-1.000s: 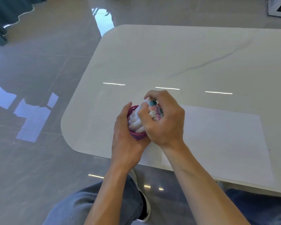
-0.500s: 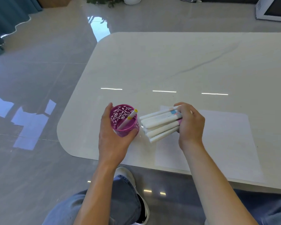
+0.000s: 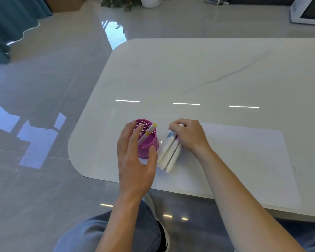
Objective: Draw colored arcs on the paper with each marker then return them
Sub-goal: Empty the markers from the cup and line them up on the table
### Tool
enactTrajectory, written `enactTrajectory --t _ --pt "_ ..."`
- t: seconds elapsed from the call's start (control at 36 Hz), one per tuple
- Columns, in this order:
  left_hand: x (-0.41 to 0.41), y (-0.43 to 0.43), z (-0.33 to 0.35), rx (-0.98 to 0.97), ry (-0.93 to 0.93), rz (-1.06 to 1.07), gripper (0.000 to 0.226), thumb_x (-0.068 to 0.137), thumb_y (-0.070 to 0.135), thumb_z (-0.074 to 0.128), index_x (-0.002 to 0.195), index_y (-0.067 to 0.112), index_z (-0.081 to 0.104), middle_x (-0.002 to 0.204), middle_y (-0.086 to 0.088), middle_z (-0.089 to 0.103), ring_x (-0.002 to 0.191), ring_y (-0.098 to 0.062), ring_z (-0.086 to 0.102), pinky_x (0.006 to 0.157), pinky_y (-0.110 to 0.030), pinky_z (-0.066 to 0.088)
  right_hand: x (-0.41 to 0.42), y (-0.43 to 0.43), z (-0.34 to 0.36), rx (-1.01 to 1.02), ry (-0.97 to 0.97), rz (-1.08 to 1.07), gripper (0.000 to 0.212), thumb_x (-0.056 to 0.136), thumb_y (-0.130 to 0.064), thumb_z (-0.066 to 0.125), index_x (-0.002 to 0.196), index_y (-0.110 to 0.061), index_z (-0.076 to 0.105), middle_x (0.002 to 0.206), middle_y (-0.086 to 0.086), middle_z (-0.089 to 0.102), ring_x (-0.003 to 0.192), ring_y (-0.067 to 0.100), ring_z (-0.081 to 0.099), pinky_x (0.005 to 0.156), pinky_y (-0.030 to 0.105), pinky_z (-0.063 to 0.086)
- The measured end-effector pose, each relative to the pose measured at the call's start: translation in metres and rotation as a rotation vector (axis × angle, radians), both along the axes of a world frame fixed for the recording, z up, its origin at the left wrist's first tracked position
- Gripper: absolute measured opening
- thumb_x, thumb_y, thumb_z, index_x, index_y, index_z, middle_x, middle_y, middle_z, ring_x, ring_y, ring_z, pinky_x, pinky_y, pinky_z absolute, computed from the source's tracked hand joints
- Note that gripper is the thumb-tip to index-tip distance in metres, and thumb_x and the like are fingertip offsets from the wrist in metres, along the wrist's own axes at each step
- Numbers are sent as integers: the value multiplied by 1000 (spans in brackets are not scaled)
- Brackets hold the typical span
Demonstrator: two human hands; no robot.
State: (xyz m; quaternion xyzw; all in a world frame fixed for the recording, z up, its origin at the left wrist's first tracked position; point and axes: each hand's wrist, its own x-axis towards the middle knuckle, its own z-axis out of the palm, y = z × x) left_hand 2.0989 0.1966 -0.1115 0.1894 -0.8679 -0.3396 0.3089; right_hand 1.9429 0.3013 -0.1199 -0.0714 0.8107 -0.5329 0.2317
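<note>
The left hand (image 3: pixel 135 160) has a loose, released grip around the pink cup (image 3: pixel 148 142) on the desk (image 3: pixel 189 70). The right hand (image 3: pixel 191 137) grasps a bundle of markers (image 3: pixel 168 153) beside it.

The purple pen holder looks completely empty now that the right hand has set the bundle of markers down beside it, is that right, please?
Not quite: the purple pen holder is not empty. The head view shows one yellow-capped marker leaning inside it. The rest holds: the right hand rests on the bundle of markers lying on the table beside it.
</note>
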Motion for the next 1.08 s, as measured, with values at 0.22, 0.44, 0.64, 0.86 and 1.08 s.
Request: enactTrajectory --t 0.22,0.44,0.64,0.86,1.08 --pt "-5 -1 -6 -56 -30 6 67 89 24 73 146 38 40 152 13 36 143 -15 32 112 -42 41 2 -13 -12 94 165 16 15 86 -32 67 79 -29 80 85 -12 76 84 9 68 72 27 53" --pt "-7 -1 -11 -59 -37 39 67 86 23 76 144 33 42 150 15 36 142 -12 33 110 -41 43 10 -22 -22 146 424 -66 14 96 -37 69 96 -24 77 107 -4 64 93 12 63 78 31 51" --pt "-7 0 -11 -65 -19 63 71 85 26 76 146 28 40 153 12 33 146 -16 28 115 -27 35 14 -15 -30 80 476 -191 16 102 -35 63 102 -22 73 109 -4 63 88 4 55 70 15 39" --pt "-5 1 -14 279 -42 187 104 76 49 80 154 43 11 155 24 22 142 -3 30 94 -2 33 18 -4 -13 66 494 -133 17 104 -34 59 105 -22 72 104 -4 63 87 9 57 74 26 46" --pt "-4 -2 -17 454 -77 194 95 71 59 79 145 56 20 137 28 44 121 3 50 85 -16 44 39 -19 22 -133 425 142 30 96 -57 63 109 -32 71 77 -10 64 69 8 58 67 26 50"
